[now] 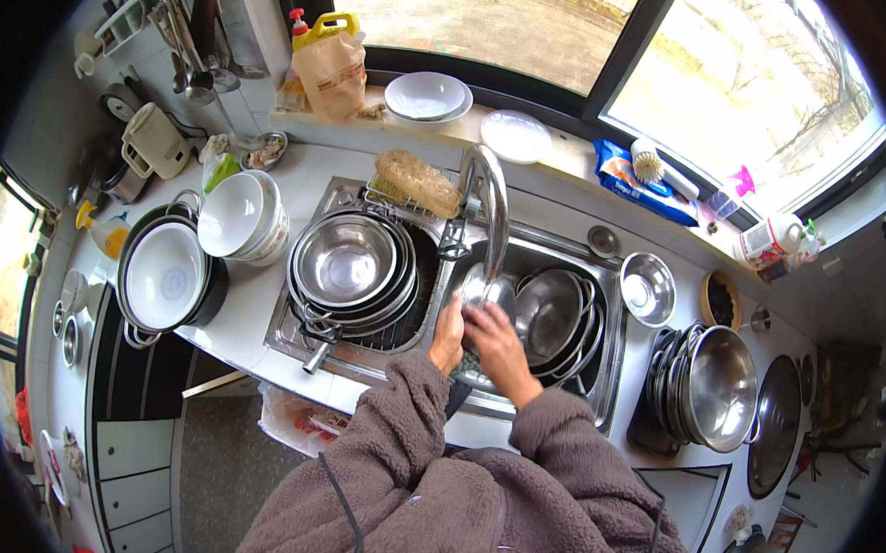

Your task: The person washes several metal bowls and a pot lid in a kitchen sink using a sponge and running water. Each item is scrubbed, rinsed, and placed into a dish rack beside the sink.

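Note:
Under the chrome faucet [496,204] my hands are at a shiny metal bowl [480,282] in the right basin of the double sink [612,345]. My left hand [449,335] grips the bowl's near left side. Across its near right part lies my right hand [498,347], slightly blurred, its fingers spread and holding nothing that I can make out. Stacked metal pots [553,316] stand in the same basin, just right of my right hand. A pile of metal bowls and pots [345,260] rests over the left basin.
White bowls [232,213] and stacked pots [165,277] stand on the left counter. To the right are a metal bowl [648,289] and nested metal pans [721,389]. A loofah [418,181] lies behind the sink. Plates, bottles and a brush [648,165] line the windowsill.

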Motion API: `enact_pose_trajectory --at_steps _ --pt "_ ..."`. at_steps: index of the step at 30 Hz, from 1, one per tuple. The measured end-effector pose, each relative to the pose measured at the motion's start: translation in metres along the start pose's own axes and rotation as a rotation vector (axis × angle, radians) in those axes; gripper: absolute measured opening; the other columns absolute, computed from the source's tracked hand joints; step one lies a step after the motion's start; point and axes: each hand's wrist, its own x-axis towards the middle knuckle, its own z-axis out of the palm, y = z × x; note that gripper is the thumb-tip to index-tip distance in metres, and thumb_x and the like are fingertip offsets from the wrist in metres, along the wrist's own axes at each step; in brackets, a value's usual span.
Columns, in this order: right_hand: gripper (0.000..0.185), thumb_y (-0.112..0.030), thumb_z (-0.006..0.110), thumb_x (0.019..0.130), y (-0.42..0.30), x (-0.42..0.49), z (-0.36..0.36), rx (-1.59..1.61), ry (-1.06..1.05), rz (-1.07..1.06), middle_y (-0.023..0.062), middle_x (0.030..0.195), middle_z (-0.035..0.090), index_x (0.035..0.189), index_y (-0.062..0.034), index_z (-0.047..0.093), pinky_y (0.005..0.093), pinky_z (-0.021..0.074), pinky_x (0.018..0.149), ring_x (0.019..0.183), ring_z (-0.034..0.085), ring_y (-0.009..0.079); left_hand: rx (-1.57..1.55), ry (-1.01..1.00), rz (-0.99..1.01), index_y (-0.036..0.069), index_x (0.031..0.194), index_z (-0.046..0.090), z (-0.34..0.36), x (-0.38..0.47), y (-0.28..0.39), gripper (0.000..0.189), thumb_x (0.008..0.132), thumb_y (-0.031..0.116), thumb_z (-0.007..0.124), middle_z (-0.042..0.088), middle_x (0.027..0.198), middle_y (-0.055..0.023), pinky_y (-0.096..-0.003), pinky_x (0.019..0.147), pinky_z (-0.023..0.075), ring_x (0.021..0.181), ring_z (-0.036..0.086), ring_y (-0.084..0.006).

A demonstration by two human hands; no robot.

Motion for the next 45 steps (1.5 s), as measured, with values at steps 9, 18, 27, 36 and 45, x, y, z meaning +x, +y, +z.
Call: enact_pose_trajectory --at_steps 9,18,27,36,45 --pt "0.03 0.002 0.061 0.075 -0.002 -0.028 -0.001 -0.034 0.149 -0.003 0.0054 0.113 0.066 0.102 -0.0076 0.069 0.0396 0.0459 0.098 0.113 0.055 0.0302 -0.472 0.067 -0.152 0.003 0.11 0.057 -0.018 0.031 -0.005 0.028 0.101 0.027 0.045 0.066 0.101 -0.0133 -0.0444 0.081 0.0549 0.089 0.065 -0.0281" --pt "0.04 -0.001 0.069 0.081 0.042 -0.039 0.0 0.558 0.522 1.142 0.0138 0.107 0.063 0.118 0.0018 0.053 0.0296 0.0479 0.089 0.099 0.06 0.0177 -0.004 0.14 0.013 0.004 0.103 0.058 -0.001 -0.002 0.004 0.034 0.102 0.035 0.046 0.065 0.088 -0.0061 -0.0349 0.069 0.0549 0.076 0.063 -0.0198" --pt "0.023 -0.004 0.068 0.078 -0.006 0.013 -0.018 0.119 0.15 0.131 0.0127 0.107 0.06 0.1 -0.004 0.062 0.0407 0.045 0.093 0.108 0.055 0.033 0.605 0.198 0.513 -0.003 0.07 0.063 -0.003 -0.02 -0.013 0.063 0.1 0.049 0.047 0.053 0.058 0.0001 -0.0369 0.049 0.0356 0.055 0.045 -0.0119" --pt "0.022 -0.019 0.064 0.086 0.075 0.007 0.006 0.427 0.223 1.02 0.0157 0.088 0.072 0.098 -0.0021 0.073 0.0328 0.0518 0.075 0.083 0.07 0.023 0.509 0.309 0.489 0.0 0.056 0.042 -0.024 -0.04 -0.004 0.063 0.098 0.046 0.052 0.033 0.054 0.0054 -0.0313 0.047 0.0259 0.055 0.03 -0.0075" --pt "0.01 -0.009 0.064 0.084 -0.006 0.025 -0.003 0.102 0.279 0.404 0.0137 0.105 0.062 0.092 -0.0056 0.068 0.0416 0.045 0.09 0.102 0.055 0.0329 0.49 0.292 0.474 0.0 0.059 0.05 -0.009 -0.039 -0.009 0.061 0.099 0.046 0.051 0.039 0.056 0.0053 -0.0297 0.047 0.0289 0.057 0.034 -0.0072"
